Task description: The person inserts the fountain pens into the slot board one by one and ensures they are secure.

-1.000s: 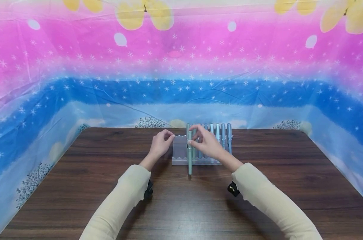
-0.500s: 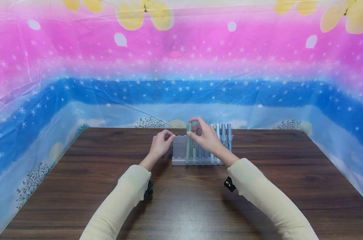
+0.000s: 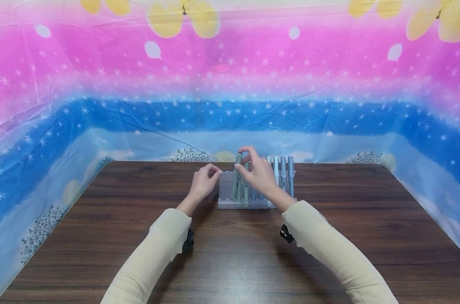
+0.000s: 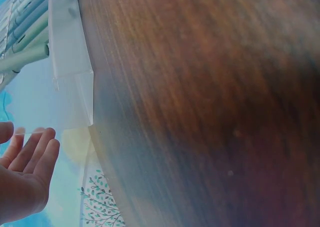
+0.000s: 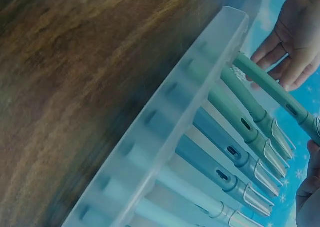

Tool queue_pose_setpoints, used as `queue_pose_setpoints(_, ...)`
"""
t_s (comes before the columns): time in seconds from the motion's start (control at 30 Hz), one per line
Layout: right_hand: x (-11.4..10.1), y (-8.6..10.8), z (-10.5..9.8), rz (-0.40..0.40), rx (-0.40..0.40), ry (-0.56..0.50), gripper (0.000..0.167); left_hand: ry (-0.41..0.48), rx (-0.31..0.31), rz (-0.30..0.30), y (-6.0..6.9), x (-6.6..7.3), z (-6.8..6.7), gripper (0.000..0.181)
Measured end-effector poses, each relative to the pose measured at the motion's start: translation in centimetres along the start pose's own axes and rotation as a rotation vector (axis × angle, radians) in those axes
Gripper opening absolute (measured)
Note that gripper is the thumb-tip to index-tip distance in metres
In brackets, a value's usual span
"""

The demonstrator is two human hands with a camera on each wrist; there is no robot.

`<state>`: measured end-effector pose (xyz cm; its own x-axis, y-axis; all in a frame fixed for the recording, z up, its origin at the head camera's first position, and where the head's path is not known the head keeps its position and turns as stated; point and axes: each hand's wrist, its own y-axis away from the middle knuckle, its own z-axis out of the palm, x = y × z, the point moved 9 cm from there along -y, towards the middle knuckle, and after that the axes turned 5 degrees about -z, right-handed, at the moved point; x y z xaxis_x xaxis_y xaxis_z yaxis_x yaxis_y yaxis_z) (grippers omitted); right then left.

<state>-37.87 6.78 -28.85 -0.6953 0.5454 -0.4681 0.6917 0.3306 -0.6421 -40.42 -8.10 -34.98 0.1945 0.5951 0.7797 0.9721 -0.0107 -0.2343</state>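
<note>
My right hand (image 3: 258, 171) pinches a green pen (image 5: 272, 89) by its capped upper end. The pen leans slightly, its lower end just behind the front lip of a clear pen stand (image 3: 227, 185). Beside it, more green and blue capped pens (image 5: 232, 114) stand in the stand's notches; my right hand hides some of them in the head view. At the stand's left upper edge, my left hand (image 3: 204, 182) pinches the clear plastic between thumb and fingers. The left wrist view shows that hand (image 4: 30, 172) beside the stand's end wall (image 4: 75, 94).
A dark wooden table (image 3: 230, 257) lies under the stand. Behind it hangs a pink and blue patterned cloth (image 3: 230, 114). At the stand's right end, pale and blue pens (image 3: 287, 173) stand upright.
My right hand has carried the green pen up and away from me, from in front of the stand to behind its front lip. The left hand keeps its place on the edge.
</note>
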Motion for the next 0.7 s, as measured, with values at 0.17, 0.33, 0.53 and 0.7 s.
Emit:
queue_pose_setpoints(0.17,-0.3,0.2,0.3,-0.040,0.016,0.056,0.035,0.004,0.000,-0.005,-0.1,0.0,0.0,0.017)
queue_pose_setpoints(0.33,-0.3,0.6,0.9,-0.050,0.001,0.035,0.036,0.002,0.003,-0.001,-0.1,0.0,0.0,0.017)
queue_pose_setpoints(0.53,0.0,0.7,1.7,-0.047,-0.038,-0.003,0.037,-0.001,0.000,0.000,0.0,0.0,0.0,0.017)
queue_pose_setpoints(0.7,0.4,0.7,2.0,-0.038,-0.064,-0.022,0.036,0.001,-0.001,-0.003,0.0,-0.1,0.0,0.018)
